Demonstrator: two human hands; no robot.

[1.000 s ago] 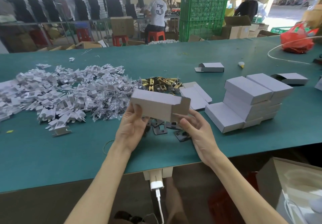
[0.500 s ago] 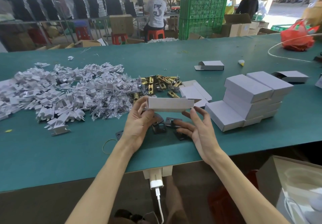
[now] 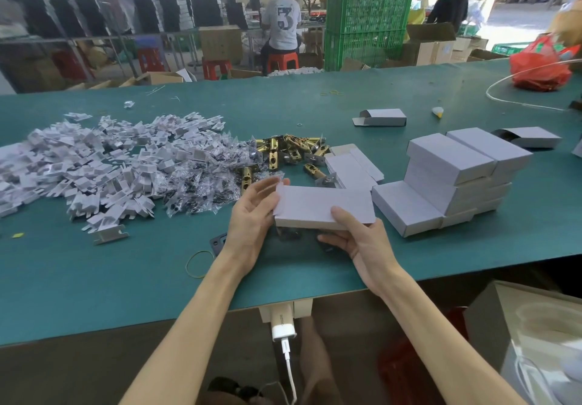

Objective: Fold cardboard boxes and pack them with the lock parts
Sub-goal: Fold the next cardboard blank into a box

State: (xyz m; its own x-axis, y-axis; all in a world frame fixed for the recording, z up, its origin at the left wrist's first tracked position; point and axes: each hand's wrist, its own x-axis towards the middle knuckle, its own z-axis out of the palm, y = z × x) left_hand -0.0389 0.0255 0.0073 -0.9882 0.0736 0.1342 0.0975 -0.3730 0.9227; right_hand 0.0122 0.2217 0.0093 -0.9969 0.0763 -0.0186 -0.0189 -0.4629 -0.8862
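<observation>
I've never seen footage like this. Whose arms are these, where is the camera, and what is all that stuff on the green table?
There is no machine here. These are a person's two bare arms, filmed by a wide-angle camera worn on the head, looking forward and down. The right hand grips a pale cardboard box, thumb on top and fingers underneath. The left hand lays straight fingers against the box's left end. On the green table lie a big pile of white card inserts, small clear bags of dark bits, brass lock parts and flat unfolded box blanks. To the right is a stack of closed boxes.
</observation>
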